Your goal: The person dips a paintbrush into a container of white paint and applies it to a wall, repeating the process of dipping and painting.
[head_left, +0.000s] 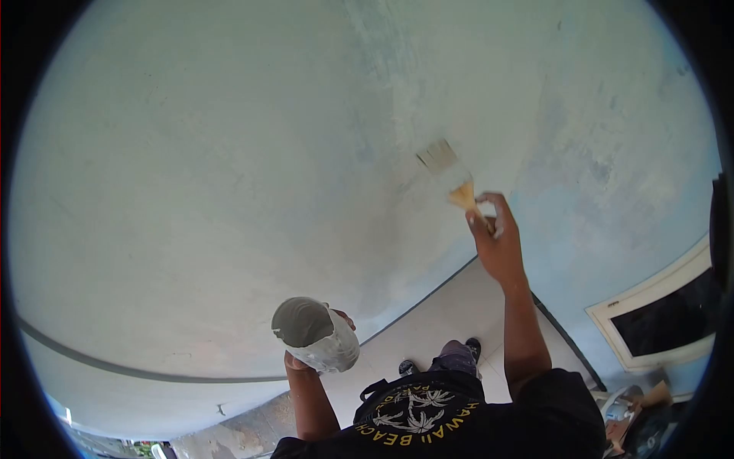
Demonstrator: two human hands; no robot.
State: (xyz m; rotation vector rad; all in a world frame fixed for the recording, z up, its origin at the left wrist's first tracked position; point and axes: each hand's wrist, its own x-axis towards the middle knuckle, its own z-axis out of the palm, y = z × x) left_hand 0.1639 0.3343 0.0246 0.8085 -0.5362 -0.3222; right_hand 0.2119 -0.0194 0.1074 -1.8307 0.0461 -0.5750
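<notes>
A flat paintbrush with a pale wooden handle is gripped near its end by my right hand, fingers closed round it. Its wide bristles point up and left, overlapping the pale green-blue wall. Lower down, my left hand is wrapped round a paint pot smeared with whitish paint. The pot tilts so that its grey inside shows, and most of the left hand is hidden behind it. Whitish smears mark the right fingers.
A white-framed window is set in the wall at right. Below it stands a white bucket among assorted items. Light floor tiles lie under my feet. A grey band runs along the lower wall at left.
</notes>
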